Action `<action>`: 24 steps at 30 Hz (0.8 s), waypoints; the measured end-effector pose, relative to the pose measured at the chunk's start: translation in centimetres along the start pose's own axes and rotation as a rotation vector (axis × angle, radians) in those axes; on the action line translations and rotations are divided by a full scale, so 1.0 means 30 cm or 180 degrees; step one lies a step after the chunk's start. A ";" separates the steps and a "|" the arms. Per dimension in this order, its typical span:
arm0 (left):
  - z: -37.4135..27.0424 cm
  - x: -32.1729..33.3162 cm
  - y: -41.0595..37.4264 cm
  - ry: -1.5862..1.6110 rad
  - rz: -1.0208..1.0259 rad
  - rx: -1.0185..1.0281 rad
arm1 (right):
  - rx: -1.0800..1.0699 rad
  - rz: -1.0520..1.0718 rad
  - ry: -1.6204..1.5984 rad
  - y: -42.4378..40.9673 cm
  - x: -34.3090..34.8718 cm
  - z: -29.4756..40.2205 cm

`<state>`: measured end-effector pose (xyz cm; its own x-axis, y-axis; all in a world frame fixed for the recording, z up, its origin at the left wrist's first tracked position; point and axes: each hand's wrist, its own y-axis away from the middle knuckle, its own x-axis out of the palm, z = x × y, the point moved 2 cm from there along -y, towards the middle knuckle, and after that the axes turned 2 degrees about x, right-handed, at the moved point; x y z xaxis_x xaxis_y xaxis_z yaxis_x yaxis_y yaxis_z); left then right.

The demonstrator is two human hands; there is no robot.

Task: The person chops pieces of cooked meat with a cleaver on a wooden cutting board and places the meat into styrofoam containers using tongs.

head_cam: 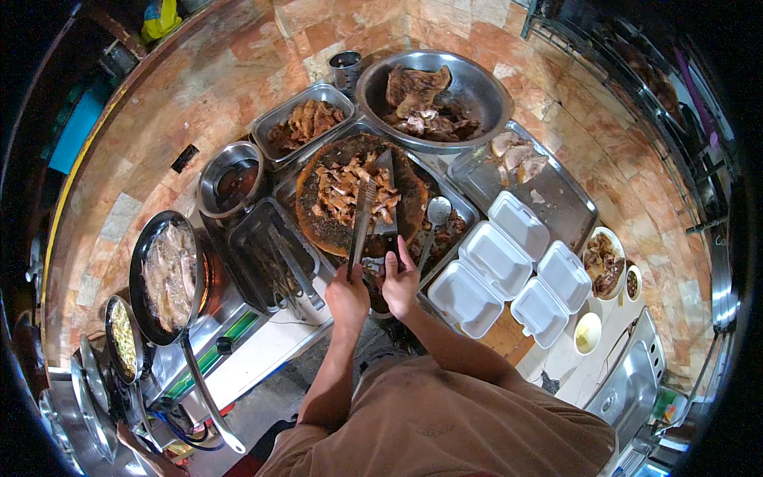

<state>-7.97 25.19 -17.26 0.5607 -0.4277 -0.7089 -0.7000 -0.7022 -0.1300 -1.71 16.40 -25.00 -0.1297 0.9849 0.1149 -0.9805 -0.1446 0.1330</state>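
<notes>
Chopped browned meat (340, 188) lies heaped on a round, dark chopping board (316, 223). My left hand (347, 298) grips metal tongs (360, 229), whose far end rests over the meat. In my right hand (400, 286) is the dark handle of a cleaver (387, 220), its broad blade lying on the board, partly under the meat and behind the tongs. The index finger of my right hand stretches along the handle. To the right of the board, a metal spoon (439, 211) lies in a tray (468, 217) with dark meat bits.
White foam containers (495, 259) stand open at the right, below a metal tray (560, 203) with meat slices. A steel basin (495, 119) and a rectangular pan (286, 158) hold meat behind the board. At left, a frying pan (170, 280) sits by a glowing burner; its long handle points towards me.
</notes>
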 end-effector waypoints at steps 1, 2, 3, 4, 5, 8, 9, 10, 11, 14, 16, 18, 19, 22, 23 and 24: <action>-0.018 -0.007 0.012 0.0063 -0.0004 -0.0022 | -0.0042 0.0062 -0.0333 0.002 -0.013 0.003; -0.042 -0.012 0.025 0.0129 0.0001 -0.0035 | -0.0092 0.0112 -0.0667 0.006 -0.033 0.024; -0.057 -0.014 0.044 0.0260 -0.0005 -0.0013 | 0.0284 0.0281 -0.0998 0.029 -0.057 0.075; -0.073 -0.015 0.065 0.0391 -0.0012 0.0007 | 0.0335 0.0311 -0.1055 0.042 -0.088 0.114; -0.090 -0.012 0.094 0.0520 -0.0011 0.0029 | 0.0387 0.0334 -0.1113 0.055 -0.127 0.148; -0.140 0.023 0.212 0.0475 0.0180 0.0005 | 0.0569 0.0420 -0.1116 0.114 -0.273 0.211; -0.173 0.027 0.265 0.0512 0.0303 -0.0046 | 0.0609 0.0437 -0.1107 0.132 -0.334 0.212; -0.202 0.037 0.322 0.0570 0.0299 -0.0026 | 0.0651 0.0458 -0.1098 0.152 -0.397 0.210; -0.231 0.050 0.385 0.0639 0.0289 -0.0010 | 0.0507 0.0422 -0.0828 0.176 -0.465 0.218; -0.284 0.124 0.598 0.0784 0.0371 -0.0215 | 0.0766 0.0600 -0.0294 0.269 -0.696 0.268; -0.304 0.192 0.754 0.0944 0.0420 -0.0324 | 0.0596 0.0686 -0.0110 0.312 -0.831 0.229; -0.334 0.247 0.883 0.1021 0.0448 -0.0632 | 0.0418 0.0903 0.0190 0.342 -0.967 0.183; -0.327 0.287 0.936 0.1001 0.0405 -0.0690 | 0.0340 0.1088 0.0442 0.337 -1.026 0.157; -0.320 0.362 1.034 0.0902 0.0256 -0.0773 | 0.0795 0.1348 0.0058 0.330 -1.099 0.148; -0.308 0.392 1.057 0.0855 0.0154 -0.0729 | 0.0589 0.1310 0.0553 0.310 -1.129 0.130; -0.317 0.406 1.075 0.0815 0.0070 -0.0684 | -0.0006 0.1240 0.0929 0.288 -1.145 0.120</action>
<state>-19.49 -8.09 -23.50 0.6586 -0.5541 -0.5092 -0.6192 -0.7835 0.0517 -5.20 -19.02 -24.26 -0.5229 0.8432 -0.1251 -0.8510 -0.5080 0.1331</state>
